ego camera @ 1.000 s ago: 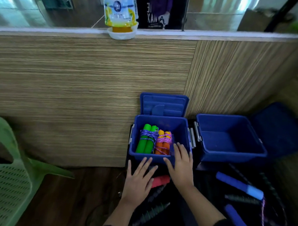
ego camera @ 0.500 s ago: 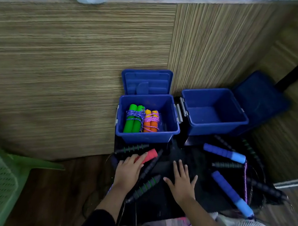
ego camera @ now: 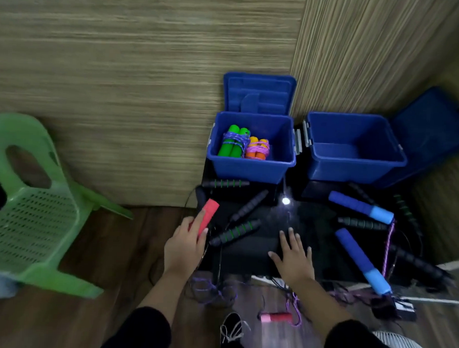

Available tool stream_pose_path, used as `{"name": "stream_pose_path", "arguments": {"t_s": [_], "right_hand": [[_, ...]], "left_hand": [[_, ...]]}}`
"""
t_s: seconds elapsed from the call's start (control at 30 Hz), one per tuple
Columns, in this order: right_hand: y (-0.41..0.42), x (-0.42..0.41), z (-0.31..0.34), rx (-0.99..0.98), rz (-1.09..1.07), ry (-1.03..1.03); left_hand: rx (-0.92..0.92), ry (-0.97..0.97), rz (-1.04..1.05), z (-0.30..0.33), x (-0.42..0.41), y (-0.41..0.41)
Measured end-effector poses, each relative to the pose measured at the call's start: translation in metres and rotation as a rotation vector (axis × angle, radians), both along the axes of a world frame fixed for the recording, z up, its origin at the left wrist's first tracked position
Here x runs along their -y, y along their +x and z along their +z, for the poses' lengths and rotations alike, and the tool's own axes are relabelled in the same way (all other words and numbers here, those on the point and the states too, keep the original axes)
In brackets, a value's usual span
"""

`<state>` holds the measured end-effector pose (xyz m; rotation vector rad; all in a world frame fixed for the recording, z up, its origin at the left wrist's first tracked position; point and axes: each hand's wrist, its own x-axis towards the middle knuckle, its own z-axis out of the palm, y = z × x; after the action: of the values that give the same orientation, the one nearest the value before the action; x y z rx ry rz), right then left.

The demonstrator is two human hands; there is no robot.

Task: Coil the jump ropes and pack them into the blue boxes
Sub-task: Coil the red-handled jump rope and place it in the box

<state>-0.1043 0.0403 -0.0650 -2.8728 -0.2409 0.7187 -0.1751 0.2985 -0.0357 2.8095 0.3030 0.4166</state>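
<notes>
Drawn back from the blue boxes: both hands, now low over the black counter. Left hand (ego camera: 185, 247) grasping the red handle (ego camera: 207, 215) at the counter's left edge; right hand (ego camera: 293, 257) released, fingers spread flat near the front edge. Left blue box (ego camera: 251, 165) at the back edge holding two coiled ropes; right blue box (ego camera: 355, 163) bare. Likely step: picking up the next rope. Next: gathering its trailing cord and second handle for coiling.

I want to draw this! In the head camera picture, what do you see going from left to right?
Green chair → left hand on the red handle → right hand → blue handle. Farther back: box with coiled ropes → empty box.
</notes>
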Motion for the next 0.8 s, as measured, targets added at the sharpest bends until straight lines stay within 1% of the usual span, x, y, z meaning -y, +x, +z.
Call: {"name": "stream_pose_path", "arguments": {"t_s": [0.1,0.23,0.37,0.5,0.57,0.63,0.7,0.77,0.8], "right_hand": [[-0.032,0.012,-0.007,0.062,0.022,0.031],[-0.065,0.022,-0.021,0.199,0.011,0.107],[-0.095,0.029,-0.049,0.391,-0.059,0.242],[-0.121,0.037,-0.101,0.501,-0.076,0.309],[-0.136,0.044,-0.154,0.462,-0.097,0.351],[-0.150,0.053,-0.219,0.355,-0.158,0.341],[-0.156,0.059,-0.288,0.201,-0.263,0.356],[-0.157,0.062,-0.360,-0.013,-0.364,0.362],[-0.153,0.062,-0.387,-0.091,-0.449,0.374]], "left_hand": [[-0.004,-0.119,0.044,-0.008,0.025,-0.046],[-0.007,-0.211,-0.004,-0.033,0.058,-0.108],[-0.179,-0.334,-0.034,-0.075,0.088,-0.157],[-0.293,-0.413,-0.040,-0.150,0.108,-0.163],[-0.345,-0.454,-0.003,-0.203,0.115,-0.156],[-0.388,-0.465,-0.006,-0.260,0.122,-0.147],[-0.409,-0.499,-0.056,-0.321,0.126,-0.133],[-0.414,-0.540,-0.089,-0.389,0.130,-0.120],[-0.421,-0.546,-0.112,-0.414,0.131,-0.111]]}}
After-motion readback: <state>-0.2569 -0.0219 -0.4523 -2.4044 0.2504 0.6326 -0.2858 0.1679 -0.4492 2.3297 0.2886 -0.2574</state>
